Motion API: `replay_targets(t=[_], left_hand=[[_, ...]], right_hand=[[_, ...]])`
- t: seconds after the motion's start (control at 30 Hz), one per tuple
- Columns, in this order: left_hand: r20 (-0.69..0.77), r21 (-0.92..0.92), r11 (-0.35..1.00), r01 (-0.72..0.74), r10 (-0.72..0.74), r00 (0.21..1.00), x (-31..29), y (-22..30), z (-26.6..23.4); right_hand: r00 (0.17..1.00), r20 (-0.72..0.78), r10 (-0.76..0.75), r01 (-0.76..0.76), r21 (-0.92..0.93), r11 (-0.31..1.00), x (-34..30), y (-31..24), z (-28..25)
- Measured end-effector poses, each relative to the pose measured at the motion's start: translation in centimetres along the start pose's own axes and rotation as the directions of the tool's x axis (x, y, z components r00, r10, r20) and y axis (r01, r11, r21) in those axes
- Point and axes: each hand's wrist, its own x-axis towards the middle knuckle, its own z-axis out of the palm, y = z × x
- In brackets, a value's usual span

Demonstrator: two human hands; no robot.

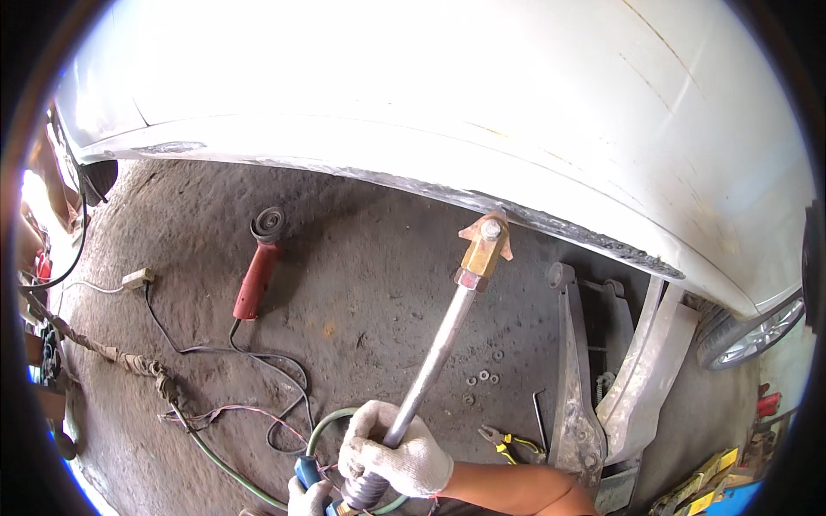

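Right grip (396, 451): gloved, wrapped round the lower part of the metal rod (436, 370), just above a dark ribbed collar (366, 490)
Left grip (308, 499): gloved, below and left of the right grip, seemingly closed round a blue handle (306, 470), partly cut off by the view
Metal rod: slants up and rightward from the right grip; looks rigid, probably heavy, and smooth enough to slide in a loose glove
Copper-coloured head (483, 249): at the rod's far end, well beyond the right grip, by the car's scuffed sill (559, 228); contact cannot be told; its pointed wings look hard, and its weight likely pulls the tip down
Where to hold: blue handle plus lower rod, clear of the wings
Green hose (237, 477): beside the left grip, bendy, may drag
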Motion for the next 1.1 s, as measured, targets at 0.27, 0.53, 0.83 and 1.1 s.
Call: replay_targets(t=[0.27,0.53,0.83,1.1], left_hand=[[-0.158,-0.094,0.991,0.098,-0.112,0.981,0.5,-0.1,0.3],[-0.072,-0.044,0.999,-0.029,0.026,0.997,-1.0,-2.0,0.1],[-0.105,-0.121,0.992,-0.035,0.023,0.994,0.6,-2.5,-0.6],[-0.128,-0.096,0.991,0.091,-0.103,0.986,0.7,-3.4,0.1]], right_hand=[[0.989,-0.112,-0.1,0.104,0.037,0.994,0.6,-4.4,0.0],[0.89,0.455,0.033,-0.257,0.442,0.859,3.7,-5.0,-1.8],[0.935,-0.355,0.016,0.033,0.131,0.991,1.1,-3.6,2.3],[0.97,-0.215,0.117,-0.072,0.208,0.975,1.4,-3.7,1.0]])
